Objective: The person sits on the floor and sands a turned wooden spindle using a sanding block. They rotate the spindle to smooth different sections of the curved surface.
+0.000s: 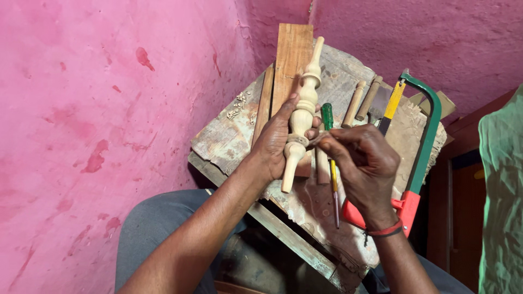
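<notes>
left hand (275, 144): clenched round a turned wooden spindle (301, 111), fingers wrapped at its lower-middle bulge, thumb along the left side.
spindle: pale unfinished wood, beads and coves, thin end toward the far edge of the workbench (229, 139), blunt end toward the near edge; held tilted over the bench's middle, above a reddish-brown plank (291, 54).
right hand (365, 169): fingertips pinched together against the spindle's ring, just above the blunt lower part. Something small may sit in the pinch; can't tell what. Red band on the wrist.
screwdriver (330, 158): green handle, yellow shank, lying on the bench just right of the spindle, mostly under the right hand; tip points to the near edge.
hacksaw (422, 141): green frame, red handle, along the bench's right edge; handle near the right wrist.
wooden handles (362, 100): two short round tool handles, side by side, toward the far right corner, between plank and hacksaw.
plank: runs from the bench's middle out past its far edge.
shavings (238, 104): small pale heap near the left edge.
workbench: rough, worn wood, set in the corner of pink walls (98, 109).
person: seated at the near edge, grey trousers (158, 223) below the left forearm.
green cloth (501, 190): hanging at the right, well apart from the bench.
</notes>
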